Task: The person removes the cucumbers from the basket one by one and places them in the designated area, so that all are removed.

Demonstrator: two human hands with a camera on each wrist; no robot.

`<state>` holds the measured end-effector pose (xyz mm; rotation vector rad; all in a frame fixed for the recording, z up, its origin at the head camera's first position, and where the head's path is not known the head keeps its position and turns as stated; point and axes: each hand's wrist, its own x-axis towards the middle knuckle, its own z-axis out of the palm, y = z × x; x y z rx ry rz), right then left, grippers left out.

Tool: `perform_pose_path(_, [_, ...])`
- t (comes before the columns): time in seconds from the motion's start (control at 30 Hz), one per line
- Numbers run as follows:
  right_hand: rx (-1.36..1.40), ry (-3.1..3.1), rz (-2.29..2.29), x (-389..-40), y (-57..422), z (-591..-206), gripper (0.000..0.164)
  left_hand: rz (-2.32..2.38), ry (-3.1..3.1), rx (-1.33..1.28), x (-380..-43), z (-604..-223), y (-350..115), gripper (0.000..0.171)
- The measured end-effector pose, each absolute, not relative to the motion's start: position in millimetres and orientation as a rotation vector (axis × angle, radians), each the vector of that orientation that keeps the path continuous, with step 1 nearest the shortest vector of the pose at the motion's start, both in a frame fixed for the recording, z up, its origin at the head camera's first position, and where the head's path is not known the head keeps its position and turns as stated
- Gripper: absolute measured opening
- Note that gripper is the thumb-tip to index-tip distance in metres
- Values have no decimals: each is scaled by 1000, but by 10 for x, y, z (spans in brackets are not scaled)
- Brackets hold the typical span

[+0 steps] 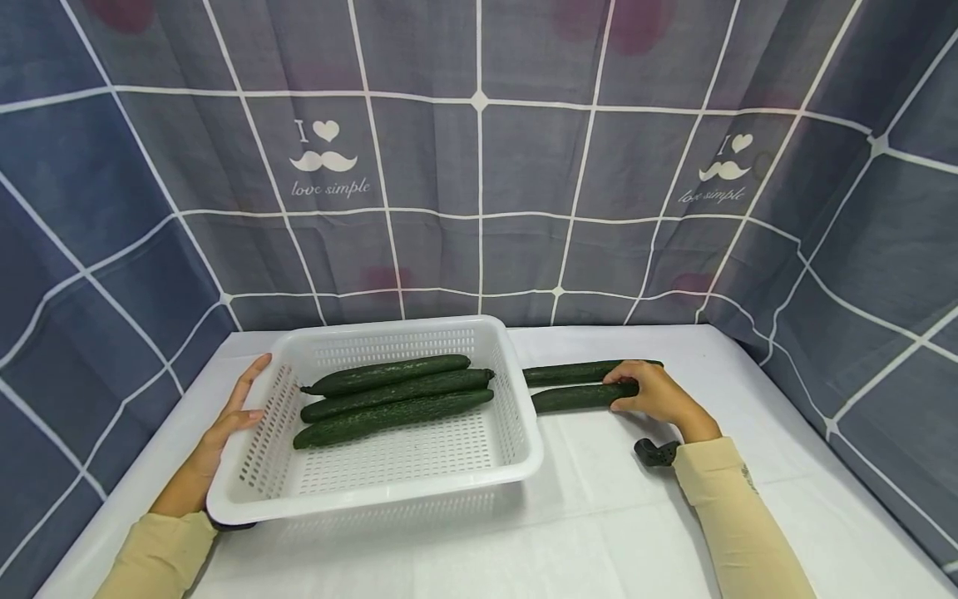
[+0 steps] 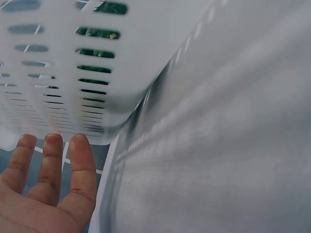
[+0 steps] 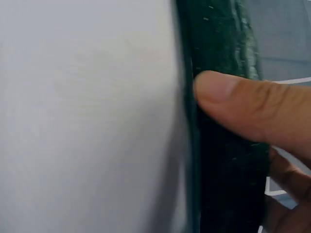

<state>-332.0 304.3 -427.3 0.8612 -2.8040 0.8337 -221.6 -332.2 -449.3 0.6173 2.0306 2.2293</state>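
Note:
A white perforated plastic basket (image 1: pixel 404 491) holds three dark green cucumbers (image 1: pixel 397 388) lying side by side. My left hand (image 1: pixel 217 441) rests at the basket's left side. In the left wrist view its straight fingers (image 2: pixel 81 165) reach along the slotted outer wall. To the right of the basket lie two more cucumbers, their left ends hidden behind its rim. My right hand (image 1: pixel 659 399) grips the right end of the nearer cucumber (image 1: pixel 572 398). The thumb presses on this cucumber (image 3: pixel 223 174) in the right wrist view. The farther cucumber (image 1: pixel 561 373) runs just behind it, partly covered by my fingers.
A white cloth (image 1: pixel 599 516) covers the table. Grey-blue checked curtains (image 1: pixel 524 166) hang behind the table and along both sides. A black wrist device (image 1: pixel 654 452) shows beside my right wrist.

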Motion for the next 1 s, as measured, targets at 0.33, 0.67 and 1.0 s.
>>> perform_pose_path(0.33, [779, -2786, 761, -3328, 2964, -4272, 36, 2234, 1998, 701, -2234, -4489, -3321, 83])
perform_pose_path(0.67, [777, -2778, 770, -3287, 2967, -4166, 35, 2240, 2011, 641, -2227, -4493, -3314, 82])
perform_pose_path(1.0, [835, -2792, 841, -3215, 2917, -4045, 27, 2239, 2014, 629, -2215, -4502, -3311, 81])
